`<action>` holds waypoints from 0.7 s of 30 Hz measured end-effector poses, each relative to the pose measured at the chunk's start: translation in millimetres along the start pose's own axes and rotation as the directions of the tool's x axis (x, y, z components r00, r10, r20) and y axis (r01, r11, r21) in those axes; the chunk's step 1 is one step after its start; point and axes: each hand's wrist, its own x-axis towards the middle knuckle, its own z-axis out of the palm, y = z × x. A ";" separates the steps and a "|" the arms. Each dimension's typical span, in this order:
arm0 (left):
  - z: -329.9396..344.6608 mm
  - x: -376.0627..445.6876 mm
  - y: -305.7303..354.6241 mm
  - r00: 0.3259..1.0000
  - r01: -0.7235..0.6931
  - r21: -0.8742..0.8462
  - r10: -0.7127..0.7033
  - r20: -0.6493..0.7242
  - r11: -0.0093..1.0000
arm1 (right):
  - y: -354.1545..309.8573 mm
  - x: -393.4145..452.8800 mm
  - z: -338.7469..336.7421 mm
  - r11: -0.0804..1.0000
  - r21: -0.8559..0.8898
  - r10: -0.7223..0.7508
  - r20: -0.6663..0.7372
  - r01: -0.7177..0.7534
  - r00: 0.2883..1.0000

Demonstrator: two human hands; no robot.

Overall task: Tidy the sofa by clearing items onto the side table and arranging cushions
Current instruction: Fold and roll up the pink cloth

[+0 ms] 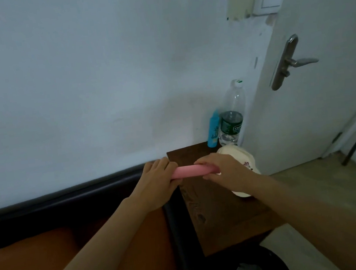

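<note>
A long pink item [189, 171] is held level above the near-left part of the dark wooden side table [223, 210]. My left hand [156, 183] grips its left end and my right hand [220, 172] grips its right end, fingers curled over it. What the pink item is cannot be told. The sofa [42, 266] with orange seat cushions and a dark frame lies at the lower left, under my left forearm.
On the table's far end stand a clear plastic bottle [232, 118] and a blue tube [213, 130]; a cream cap [238, 156] lies behind my right hand. A white door [322, 70] with a metal handle is on the right. A black bin [253, 267] sits below the table.
</note>
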 end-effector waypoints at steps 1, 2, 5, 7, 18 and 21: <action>9.3 12.7 -1.8 0.999 0.026 0.005 -0.026 0.027 1.000 | 15.2 10.4 -0.7 1.000 0.002 0.004 0.022 -0.004 1.000; 17.8 25.8 -3.1 0.997 0.050 0.020 -0.051 0.062 0.999 | 29.7 20.3 -1.9 1.000 0.013 0.010 0.047 -0.011 0.999; 43.4 62.7 -7.3 0.985 0.103 0.039 -0.107 0.137 0.994 | 71.8 47.8 -4.1 0.997 0.058 0.040 0.107 -0.046 0.993; 62.1 83.7 -11.4 0.982 0.124 0.043 -0.128 0.136 0.991 | 95.0 65.4 -4.8 0.993 0.085 0.069 0.145 -0.082 0.987; 177.8 166.4 -64.0 0.975 0.182 0.150 -0.198 0.103 0.972 | 192.0 157.7 42.5 0.996 -0.073 0.066 0.154 -0.055 0.986; 208.0 178.4 -77.7 0.971 0.193 0.210 -0.217 0.099 0.959 | 210.5 178.3 61.2 0.987 -0.161 0.035 0.143 -0.012 0.989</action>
